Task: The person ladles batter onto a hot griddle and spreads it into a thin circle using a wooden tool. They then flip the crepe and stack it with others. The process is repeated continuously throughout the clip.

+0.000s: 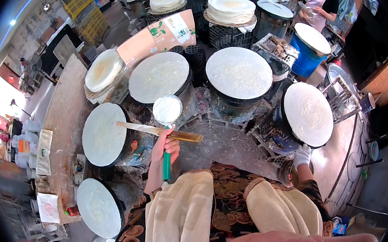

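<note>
My bare left hand (165, 148) is closed around the green handle of a ladle (167, 108) and a long flat wooden spreader (145, 128). White batter fills the ladle's bowl, level with the near side of the back-left griddle. The spreader's pale end reaches over the left griddle's batter sheet (104, 135). In a white glove, my right hand (302, 154) is at the near rim of the right griddle, beside a thin round pancake (309, 114) with spiral marks. Its fingers look drawn together; what they pinch, if anything, is too small to make out.
More round griddles carry pale sheets at the back left (159, 77), back middle (239, 72) and lower left (98, 208). Stacks of pancakes (231, 9) stand behind, near a cardboard screen (158, 36). A blue drum (307, 58) stands at right; a co-worker (318, 4) is beyond.
</note>
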Motion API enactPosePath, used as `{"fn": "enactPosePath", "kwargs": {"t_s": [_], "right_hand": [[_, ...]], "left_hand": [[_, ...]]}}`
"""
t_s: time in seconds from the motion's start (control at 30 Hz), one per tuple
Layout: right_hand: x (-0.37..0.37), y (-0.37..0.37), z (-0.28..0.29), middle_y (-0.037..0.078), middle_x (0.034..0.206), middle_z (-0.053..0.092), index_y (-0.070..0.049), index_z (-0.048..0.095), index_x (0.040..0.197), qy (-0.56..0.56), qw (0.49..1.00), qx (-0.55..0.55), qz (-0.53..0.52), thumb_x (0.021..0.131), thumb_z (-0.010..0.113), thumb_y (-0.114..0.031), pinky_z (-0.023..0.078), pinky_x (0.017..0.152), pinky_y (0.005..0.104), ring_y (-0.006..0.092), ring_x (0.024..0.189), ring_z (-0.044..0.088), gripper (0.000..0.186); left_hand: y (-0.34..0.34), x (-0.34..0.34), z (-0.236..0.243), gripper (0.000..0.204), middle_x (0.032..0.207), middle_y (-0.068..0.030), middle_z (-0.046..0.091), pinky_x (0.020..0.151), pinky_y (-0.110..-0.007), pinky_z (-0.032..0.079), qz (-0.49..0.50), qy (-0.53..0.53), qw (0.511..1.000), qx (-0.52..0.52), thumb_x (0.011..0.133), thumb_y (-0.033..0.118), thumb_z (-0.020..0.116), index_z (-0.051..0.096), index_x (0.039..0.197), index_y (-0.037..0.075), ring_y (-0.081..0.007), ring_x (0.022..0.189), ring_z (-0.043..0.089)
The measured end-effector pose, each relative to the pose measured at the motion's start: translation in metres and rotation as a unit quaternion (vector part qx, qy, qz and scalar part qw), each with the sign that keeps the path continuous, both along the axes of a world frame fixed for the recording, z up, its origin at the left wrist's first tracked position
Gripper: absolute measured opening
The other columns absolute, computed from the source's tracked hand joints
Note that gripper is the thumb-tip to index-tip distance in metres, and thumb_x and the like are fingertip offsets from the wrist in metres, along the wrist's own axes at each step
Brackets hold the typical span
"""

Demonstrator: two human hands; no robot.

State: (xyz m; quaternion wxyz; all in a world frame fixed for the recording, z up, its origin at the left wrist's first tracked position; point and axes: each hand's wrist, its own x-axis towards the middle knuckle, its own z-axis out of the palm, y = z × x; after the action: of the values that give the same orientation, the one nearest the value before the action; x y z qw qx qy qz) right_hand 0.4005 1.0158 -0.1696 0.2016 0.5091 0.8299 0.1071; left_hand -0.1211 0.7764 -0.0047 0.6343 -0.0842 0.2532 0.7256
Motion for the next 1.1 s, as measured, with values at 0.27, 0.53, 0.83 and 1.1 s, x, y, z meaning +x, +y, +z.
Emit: {"fn": "enactPosePath", "kwargs": {"t_s": [0.27, 0.53, 0.83, 1.1], "right_hand": [[-0.006, -0.041, -0.091, 0.015, 0.107, 0.064, -0.012, 0.071, 0.097, 0.102, 0.946, -0.207, -0.229, 0.079, 0.056, -0.045, 0.049, 0.085, 0.0398, 0.0313, 0.101, 0.062, 0.040], [-0.142, -0.047, -0.142, 0.016, 0.107, 0.064, -0.016, 0.067, 0.107, 0.068, 0.881, -0.462, 0.077, 0.075, 0.058, -0.044, 0.047, 0.086, 0.0420, 0.0346, 0.101, 0.060, 0.043], [-0.204, 0.015, -0.174, 0.018, 0.097, 0.065, -0.013, 0.069, 0.096, 0.036, 0.902, -0.395, 0.171, 0.078, 0.054, -0.036, 0.049, 0.078, 0.0422, 0.0381, 0.092, 0.062, 0.033], [-0.394, -0.101, -0.128, 0.013, 0.077, 0.067, -0.014, 0.070, 0.081, -0.041, 0.790, -0.562, 0.240, 0.075, 0.059, -0.029, 0.050, 0.065, 0.0386, 0.0313, 0.068, 0.064, 0.019]], "left_hand": [[-0.015, 0.000, 0.036, 0.015, 0.047, 0.0071, 0.037, 0.029, -0.018, 0.032, 0.028, 0.152, 0.987, -0.043, 0.090, 0.016, 0.053, 0.049, 0.076, 0.010, -0.0030, 0.034, 0.036], [-0.076, 0.007, 0.121, 0.037, 0.051, 0.0053, 0.036, 0.027, -0.016, 0.034, 0.294, 0.139, 0.928, 0.184, 0.096, 0.014, 0.041, 0.041, 0.132, 0.003, -0.0025, 0.033, 0.035], [-0.165, 0.045, 0.020, 0.019, 0.047, 0.0055, 0.037, 0.028, -0.017, 0.032, 0.409, -0.074, 0.909, -0.017, 0.088, 0.011, 0.057, 0.049, 0.071, 0.008, -0.0035, 0.033, 0.034], [-0.275, 0.054, -0.009, 0.028, 0.047, 0.0057, 0.037, 0.028, -0.019, 0.033, 0.576, -0.102, 0.811, -0.028, 0.087, 0.011, 0.058, 0.044, 0.063, 0.010, -0.0044, 0.032, 0.035]]}}
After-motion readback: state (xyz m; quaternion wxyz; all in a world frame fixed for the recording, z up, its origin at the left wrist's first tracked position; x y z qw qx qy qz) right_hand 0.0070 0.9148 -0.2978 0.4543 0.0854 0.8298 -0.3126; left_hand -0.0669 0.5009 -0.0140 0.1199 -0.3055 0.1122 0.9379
